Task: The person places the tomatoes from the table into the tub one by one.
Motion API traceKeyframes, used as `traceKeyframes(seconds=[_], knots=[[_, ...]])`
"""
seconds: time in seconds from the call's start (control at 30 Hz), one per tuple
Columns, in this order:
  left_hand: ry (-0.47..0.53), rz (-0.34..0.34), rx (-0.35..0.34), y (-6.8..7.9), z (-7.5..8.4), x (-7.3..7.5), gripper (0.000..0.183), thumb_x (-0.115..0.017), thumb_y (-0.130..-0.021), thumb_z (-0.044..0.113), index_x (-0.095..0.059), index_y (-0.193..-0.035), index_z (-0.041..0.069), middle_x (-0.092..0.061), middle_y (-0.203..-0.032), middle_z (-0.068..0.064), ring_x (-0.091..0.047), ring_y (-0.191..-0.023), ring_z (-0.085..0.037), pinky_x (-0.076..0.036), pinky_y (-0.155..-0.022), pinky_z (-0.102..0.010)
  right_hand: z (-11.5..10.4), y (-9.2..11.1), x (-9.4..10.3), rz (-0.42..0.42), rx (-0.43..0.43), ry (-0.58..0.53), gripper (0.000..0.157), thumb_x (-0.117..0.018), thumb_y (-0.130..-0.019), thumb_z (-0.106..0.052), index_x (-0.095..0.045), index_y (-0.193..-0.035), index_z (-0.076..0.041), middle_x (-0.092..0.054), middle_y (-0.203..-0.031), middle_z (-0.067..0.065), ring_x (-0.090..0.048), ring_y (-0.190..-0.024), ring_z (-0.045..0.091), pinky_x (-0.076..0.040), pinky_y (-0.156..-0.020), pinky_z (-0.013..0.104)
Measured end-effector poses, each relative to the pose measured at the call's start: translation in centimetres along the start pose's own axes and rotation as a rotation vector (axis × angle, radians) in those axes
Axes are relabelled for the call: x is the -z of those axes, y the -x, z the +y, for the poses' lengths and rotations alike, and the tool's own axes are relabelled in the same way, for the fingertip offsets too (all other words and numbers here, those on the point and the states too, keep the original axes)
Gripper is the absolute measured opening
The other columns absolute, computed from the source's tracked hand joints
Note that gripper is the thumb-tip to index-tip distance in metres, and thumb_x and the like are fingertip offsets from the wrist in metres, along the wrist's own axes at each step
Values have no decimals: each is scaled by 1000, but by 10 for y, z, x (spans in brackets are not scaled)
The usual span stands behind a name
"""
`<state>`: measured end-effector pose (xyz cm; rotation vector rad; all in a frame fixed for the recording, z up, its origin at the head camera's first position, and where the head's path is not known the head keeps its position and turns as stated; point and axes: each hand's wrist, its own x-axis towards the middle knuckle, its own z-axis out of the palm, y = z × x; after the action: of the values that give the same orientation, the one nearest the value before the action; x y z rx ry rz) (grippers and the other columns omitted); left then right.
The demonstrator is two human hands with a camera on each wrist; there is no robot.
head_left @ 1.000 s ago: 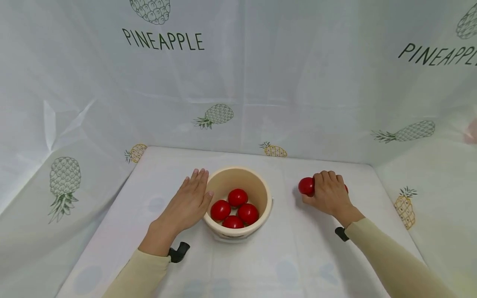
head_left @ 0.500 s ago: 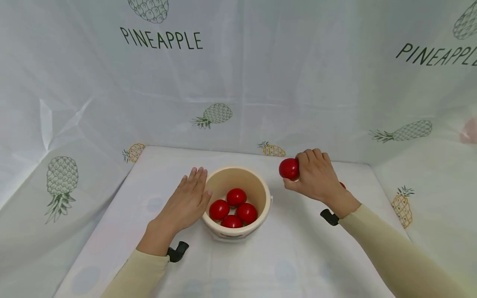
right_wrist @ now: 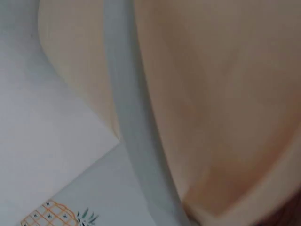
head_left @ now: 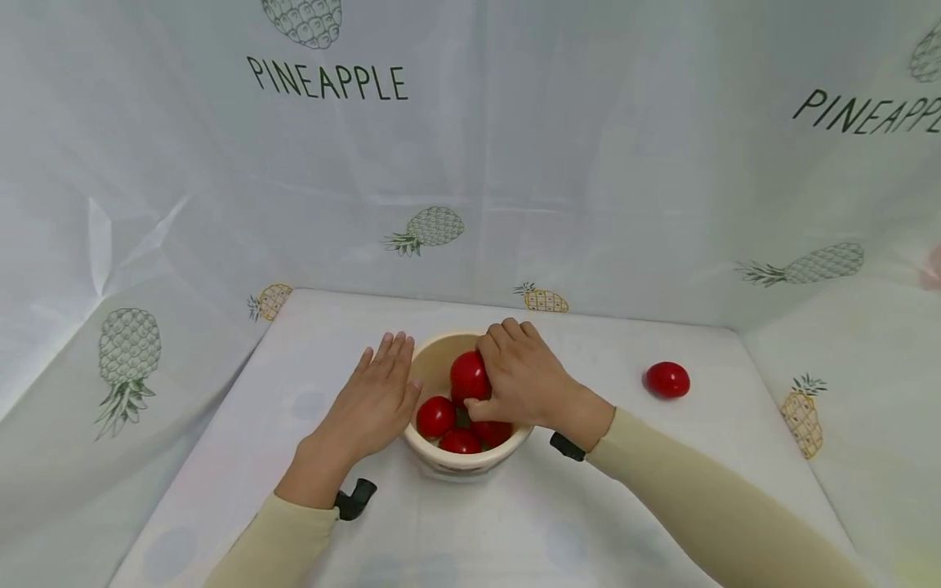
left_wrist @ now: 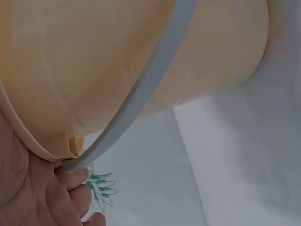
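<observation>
A cream bucket (head_left: 465, 462) with a grey handle (left_wrist: 136, 96) stands on the table and contains several smooth red tomato-like balls (head_left: 435, 416). With straight fingers, my left hand (head_left: 375, 400) rests against the bucket's left rim. My right hand (head_left: 529, 377) is over the bucket's right side and grips one red tomato-like ball (head_left: 468, 376) at the opening. That hand covers part of the right rim and of the balls below. The right wrist view shows the bucket's outer wall (right_wrist: 211, 94) close up, but neither the hand nor the ball.
One more red ball (head_left: 667, 380) lies on the right side of the white-covered table (head_left: 625, 506). A pale sheet printed with pineapples (head_left: 588, 163) hangs behind and at both sides.
My right hand has lifted a red ball from the right of the table and carried it left into the bucket's opening. The left hand has stayed at the rim.
</observation>
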<state>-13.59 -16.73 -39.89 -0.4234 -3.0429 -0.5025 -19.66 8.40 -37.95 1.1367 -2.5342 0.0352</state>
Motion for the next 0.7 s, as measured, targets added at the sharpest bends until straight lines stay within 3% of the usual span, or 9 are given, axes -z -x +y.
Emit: traceKeyframes(seconds=[0.23,0.7], knots=[[-23,-7,4,-2,-1,-3,70,-43,-112,36,-21,-166,-3,-20,-174,-20,-11,-164,-36,-12,-133,-57,-7,3,-13,-14,29,12,53,-65,-78,-57,-62,-100,-9,-61,-92,3,-52,-88,21,-44,-75,34],[4,-9,10,-1,-2,-5,71,-44,-112,37,-21,-166,-3,-20,-174,-19,-11,-164,-36,-13,-133,-57,-8,2,-14,-92,41,12,55,-66,-78,-60,-62,-101,-11,-61,-93,1,-50,-90,20,-42,-78,34]])
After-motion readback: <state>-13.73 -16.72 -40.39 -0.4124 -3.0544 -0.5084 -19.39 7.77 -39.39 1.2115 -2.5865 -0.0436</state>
